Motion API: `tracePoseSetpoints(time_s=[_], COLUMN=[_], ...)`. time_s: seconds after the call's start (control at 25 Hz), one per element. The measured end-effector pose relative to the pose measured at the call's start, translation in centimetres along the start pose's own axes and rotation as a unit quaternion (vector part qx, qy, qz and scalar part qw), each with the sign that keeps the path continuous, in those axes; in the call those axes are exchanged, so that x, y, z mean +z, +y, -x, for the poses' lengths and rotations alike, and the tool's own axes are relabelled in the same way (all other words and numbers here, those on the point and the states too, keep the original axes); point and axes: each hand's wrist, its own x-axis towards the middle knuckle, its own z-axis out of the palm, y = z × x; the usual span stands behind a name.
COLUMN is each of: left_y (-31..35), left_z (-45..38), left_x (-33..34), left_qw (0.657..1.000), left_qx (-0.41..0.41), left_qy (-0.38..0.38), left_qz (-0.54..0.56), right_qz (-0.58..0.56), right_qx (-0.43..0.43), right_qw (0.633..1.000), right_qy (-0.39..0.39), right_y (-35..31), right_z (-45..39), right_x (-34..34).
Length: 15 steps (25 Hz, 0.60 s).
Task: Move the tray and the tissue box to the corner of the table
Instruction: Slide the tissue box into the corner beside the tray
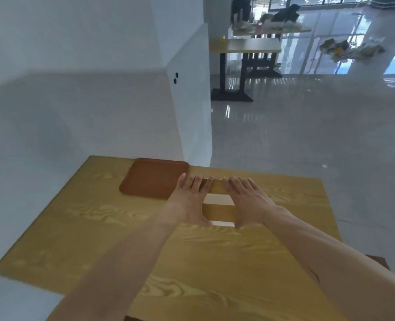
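A brown tray (151, 178) lies flat near the far left corner of the yellow wood-grain table (192, 262). Just to its right sits the tissue box (217, 205), tan with white bands. My left hand (189, 199) clasps the box's left side, fingers over its far edge and partly above the tray's right rim. My right hand (246, 200) clasps the box's right side the same way. The box rests between both palms, its ends partly hidden by them.
A white wall (76, 100) runs along the table's left and far sides. Glossy floor (307, 147) lies beyond the table's right edge. Other tables (245, 46) with clutter stand far back. A brown seat corner (377, 260) shows at the right.
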Motion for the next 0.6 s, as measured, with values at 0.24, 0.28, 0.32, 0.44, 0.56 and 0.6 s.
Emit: tracePoseSetpoints(time_s=[0.24, 0.28, 0.32, 0.44, 0.56, 0.6], left_y=[-3.7, -4.3, -4.8, -6.4, -8.2, -9.0], left_z=[10.7, 12.3, 13.8, 18.3, 22.2, 23.6], left_x=[1.9, 2.0, 2.2, 2.9, 4.1, 4.6], left_qw=[0.993, 0.991, 0.989, 0.981, 0.974, 0.971], left_qx=[-0.114, -0.130, -0.146, -0.190, -0.222, -0.234], left_qy=[-0.020, -0.022, -0.023, -0.023, -0.020, -0.023], left_qz=[0.013, 0.018, 0.023, 0.030, 0.040, 0.046], right_qz=[0.000, 0.000, 0.000, -0.001, -0.004, -0.002], right_qx=[-0.122, -0.139, -0.155, -0.196, -0.230, -0.243], right_qw=[0.992, 0.990, 0.988, 0.980, 0.973, 0.970], right_qy=[0.024, 0.025, 0.027, 0.026, 0.026, 0.030], right_y=[-8.8, -10.1, -11.5, -15.7, -19.9, -21.4], right_z=[-1.3, -1.4, -1.7, -2.3, -3.1, -3.4], right_x=[0.2, 0.3, 0.3, 0.3, 0.3, 0.3])
